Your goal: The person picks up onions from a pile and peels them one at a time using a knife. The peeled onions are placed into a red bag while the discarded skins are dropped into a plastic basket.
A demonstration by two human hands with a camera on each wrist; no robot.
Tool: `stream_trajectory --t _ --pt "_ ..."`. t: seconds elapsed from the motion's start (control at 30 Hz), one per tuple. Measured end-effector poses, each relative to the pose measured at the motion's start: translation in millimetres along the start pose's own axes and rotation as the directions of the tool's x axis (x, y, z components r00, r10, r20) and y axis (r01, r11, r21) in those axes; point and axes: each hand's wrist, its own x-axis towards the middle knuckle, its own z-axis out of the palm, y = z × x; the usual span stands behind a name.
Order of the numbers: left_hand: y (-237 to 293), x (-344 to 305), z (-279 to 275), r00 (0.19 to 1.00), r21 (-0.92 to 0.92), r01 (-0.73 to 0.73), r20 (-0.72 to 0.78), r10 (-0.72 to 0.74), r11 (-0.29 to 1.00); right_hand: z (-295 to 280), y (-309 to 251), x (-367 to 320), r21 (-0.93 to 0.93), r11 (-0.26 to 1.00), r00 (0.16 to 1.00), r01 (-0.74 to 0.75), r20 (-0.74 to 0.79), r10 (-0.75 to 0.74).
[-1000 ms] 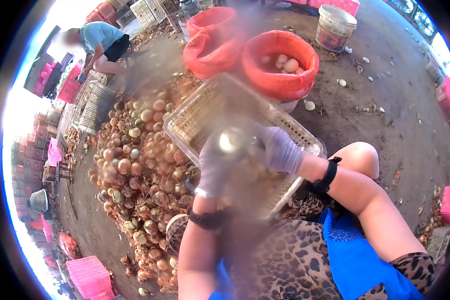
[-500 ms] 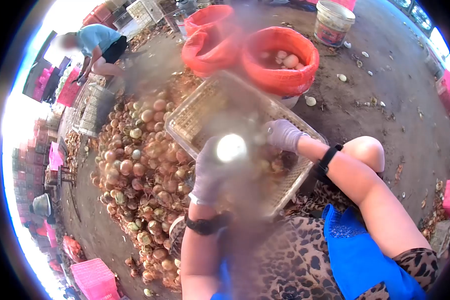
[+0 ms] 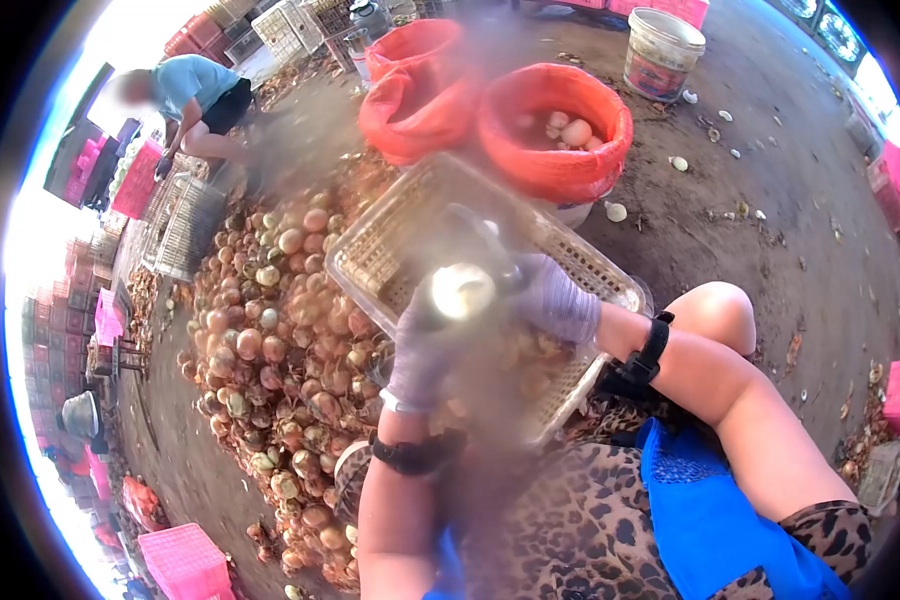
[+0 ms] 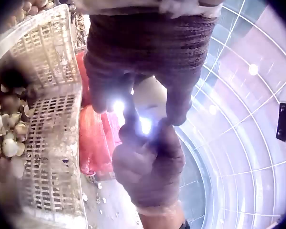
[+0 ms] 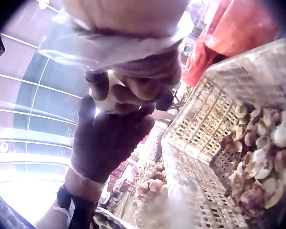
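A peeled whitish onion (image 3: 462,291) is held between both gloved hands over a pale plastic crate. My left hand (image 3: 418,350) grips it from the left; in the left wrist view its thumb and fingers straddle the onion (image 4: 150,98). My right hand (image 3: 560,300) meets it from the other side, with curled fingers at the onion (image 5: 105,102) in the right wrist view. A thin grey curved strip (image 3: 482,232) shows blurred above the onion; I cannot tell whether the right hand holds it. Onion pieces and skins (image 5: 257,167) lie in the crate (image 5: 190,191).
A large heap of unpeeled onions (image 3: 270,345) lies left of the crate. Beyond it stand a red-lined bucket (image 3: 555,170) holding peeled onions, more red bags (image 3: 410,110) and a white bucket (image 3: 662,55). Another person (image 3: 195,95) bends over crates at far left.
Half a second ago my right hand had drawn away from the onion toward the right; now it is back against it. My left hand has stayed around the onion.
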Motion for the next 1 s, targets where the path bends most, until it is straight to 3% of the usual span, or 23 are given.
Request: stream_trajectory --t 0.1,0.13,0.2,0.23,0.3,0.33,0.37,0.47,0.5,0.57,0.67,0.73,0.8,0.83,0.87,0.9,0.93,0.97,1.0 --pt "-4 -3 6 1.0 0.08 -0.016 0.027 0.014 0.997 -5 46 17 -0.14 0.923 0.928 0.359 -0.053 -0.369" --pt "-5 1 -1 1.0 0.037 0.0 -0.02 0.001 0.999 -7 46 15 -0.296 0.869 0.904 0.397 -0.035 -0.426" --pt "-7 8 -19 0.999 -0.06 0.015 0.043 -0.013 0.998 -11 47 11 -0.577 0.686 0.851 0.444 0.03 -0.525" --pt "-8 10 -24 0.989 -0.114 0.027 0.15 -0.01 0.993 -11 48 9 -0.647 0.613 0.829 0.453 0.053 -0.557" --pt "-11 9 -32 0.979 0.275 -0.149 0.174 0.104 0.95 -11 49 3 -0.768 0.452 0.788 0.453 0.107 -0.607" --pt "-10 4 -20 0.961 0.667 -0.272 0.151 0.232 0.693 -11 50 1 -0.793 0.454 0.831 0.406 0.113 -0.545" --pt "-10 2 -13 0.917 0.915 -0.294 0.189 0.351 0.277 -11 50 0 -0.818 0.451 0.87 0.358 0.116 -0.48" --pt "-16 4 -25 0.908 0.853 -0.354 0.215 0.36 0.384 -12 54 1 -0.83 0.481 0.926 0.283 0.105 -0.364" --pt "-15 3 -28 0.909 0.881 -0.344 0.225 0.351 0.325 -12 55 1 -0.823 0.499 0.936 0.271 0.103 -0.338" --pt "-13 1 -30 0.91 0.925 -0.322 0.245 0.333 0.201 -11 43 -6 -0.891 0.407 0.955 0.2 0.084 -0.286" --pt "-12 3 -32 0.964 0.796 -0.146 -0.02 0.267 0.588 -19 50 10 -0.914 0.361 0.951 0.187 0.076 -0.301" --pt "-10 -5 -31 0.968 0.685 -0.224 0.075 0.239 0.693 -39 39 19 -0.953 0.231 0.979 0.195 0.174 -0.11" --pt "-9 -16 -17 0.97 0.575 -0.237 0.09 0.228 0.783 -62 64 32 -0.939 0.335 0.995 0.075 0.049 -0.087" --pt "-5 -17 -6 0.968 0.672 -0.228 0.074 0.242 0.705 -73 76 39 -0.923 0.385 0.997 0.016 -0.014 -0.074" --pt "-3 -19 1 0.957 0.747 -0.225 0.05 0.285 0.625 -67 77 40 -0.858 0.513 0.997 -0.037 -0.067 -0.039" --pt "-1 -23 2 0.94 0.81 -0.213 0.016 0.341 0.547 -67 86 42 -0.767 0.641 0.999 0.015 -0.015 -0.042" --pt "2 -21 -1 0.921 0.92 -0.176 0.029 0.389 0.349 -67 95 44 -0.65 0.757 0.998 0.058 0.036 -0.046" --pt "2 -21 4 0.926 0.865 -0.199 0.013 0.377 0.46 -68 103 47 -0.517 0.851 0.995 0.088 0.088 -0.049" --pt "0 -22 13 0.935 0.798 -0.213 -0.001 0.354 0.563 -41 47 14 -0.149 0.989 0.996 -0.015 0.087 0.028"
